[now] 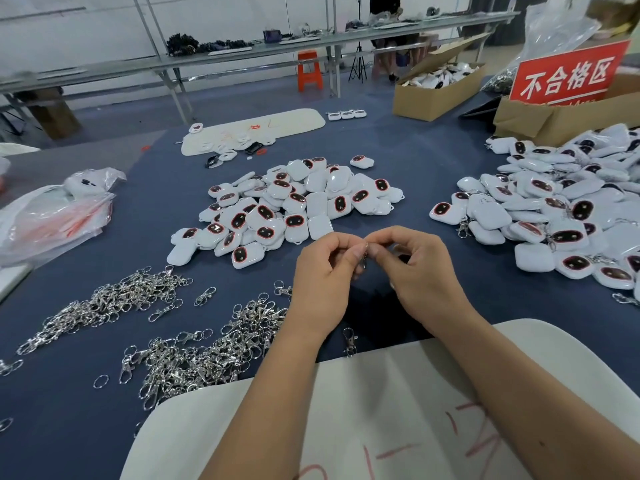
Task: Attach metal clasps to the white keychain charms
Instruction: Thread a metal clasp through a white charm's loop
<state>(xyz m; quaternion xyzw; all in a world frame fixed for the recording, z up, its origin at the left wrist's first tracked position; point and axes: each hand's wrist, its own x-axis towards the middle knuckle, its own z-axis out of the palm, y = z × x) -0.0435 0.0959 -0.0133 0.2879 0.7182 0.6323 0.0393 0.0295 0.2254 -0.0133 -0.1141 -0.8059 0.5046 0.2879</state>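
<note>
Left hand (320, 271) and right hand (415, 265) pinch a metal clasp (364, 255) between them above the blue table (433, 161).

A long grey metal workbench (242, 53) runs along the pale back wall (69, 26), an orange stool (309, 71) beneath

Factory assembly bench (433, 161), heaped charms (287, 206)

Bright, even overhead light, soft shadows; wide-angle edges bend, background blurred.
</note>
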